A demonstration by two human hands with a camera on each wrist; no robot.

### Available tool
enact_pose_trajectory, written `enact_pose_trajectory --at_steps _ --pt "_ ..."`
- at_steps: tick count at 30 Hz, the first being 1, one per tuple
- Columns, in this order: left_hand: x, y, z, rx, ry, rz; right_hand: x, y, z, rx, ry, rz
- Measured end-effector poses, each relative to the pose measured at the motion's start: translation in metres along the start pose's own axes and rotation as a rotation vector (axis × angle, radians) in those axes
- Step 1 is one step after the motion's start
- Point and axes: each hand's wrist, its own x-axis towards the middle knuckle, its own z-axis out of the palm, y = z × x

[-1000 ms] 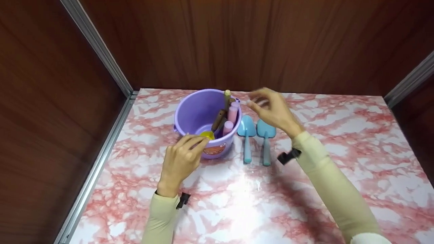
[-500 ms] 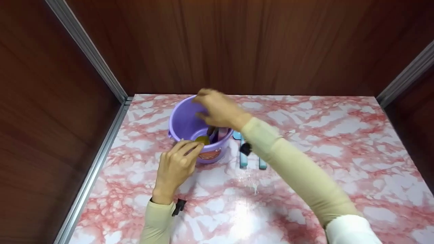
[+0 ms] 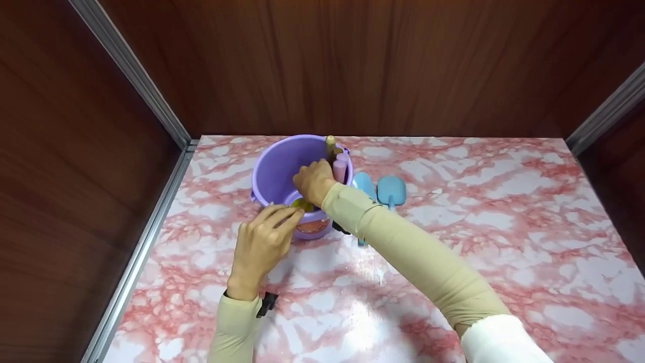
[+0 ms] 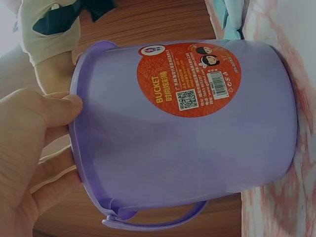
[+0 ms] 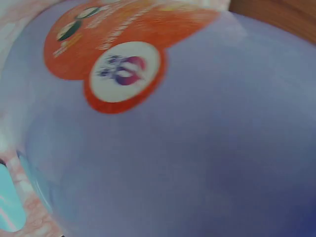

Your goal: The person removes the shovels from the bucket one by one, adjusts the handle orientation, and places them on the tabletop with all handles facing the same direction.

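A purple bucket [image 3: 274, 171] stands upright on the table. My left hand [image 3: 264, 244] pinches its near rim, thumb outside and fingers inside, as the left wrist view shows. My right hand [image 3: 313, 181] is inside the bucket's mouth with fingers curled over the spot of a brown handle, now hidden beneath it. Below that hand shows the yellow head [image 3: 302, 204] of the brown-handled tool; its exact kind is unclear. Along the bucket's right side stand pink handles [image 3: 340, 170] and an olive handle [image 3: 330, 143]. The right wrist view shows mostly bucket wall [image 5: 197, 148].
Two blue toy shovels lie right of the bucket: one narrow [image 3: 364, 184], one broad [image 3: 391, 190], both partly behind my right forearm. A marbled red-and-white tabletop [image 3: 504, 217] meets a dark wooden wall [image 3: 352, 65] behind. A metal rail [image 3: 136, 247] edges the left side.
My right hand has come from right of the bucket, across its mouth, and down inside onto the brown handle. The left hand has stayed at the near rim.
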Motion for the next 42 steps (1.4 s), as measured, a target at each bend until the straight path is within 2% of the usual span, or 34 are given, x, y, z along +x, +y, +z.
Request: enact_pose_trajectory --at_steps 9,16,23,33,42 --pt "0.003 0.002 0.001 -0.003 -0.003 -0.004 0.006 -0.003 0.007 -0.101 0.033 0.045" --pt "0.006 0.004 0.0 -0.01 -0.016 -0.006 0.006 -0.003 0.008 -0.165 0.068 0.036" --pt "0.004 0.002 0.0 0.006 -0.008 0.003 0.0 -0.005 -0.003 -0.262 0.112 0.01" --pt "0.002 0.003 -0.002 0.009 -0.024 -0.004 -0.013 0.003 -0.022 -0.278 0.199 -0.033" --pt "0.003 0.001 -0.003 0.011 -0.024 -0.011 -0.032 0.02 -0.043 -0.271 0.27 -0.048"
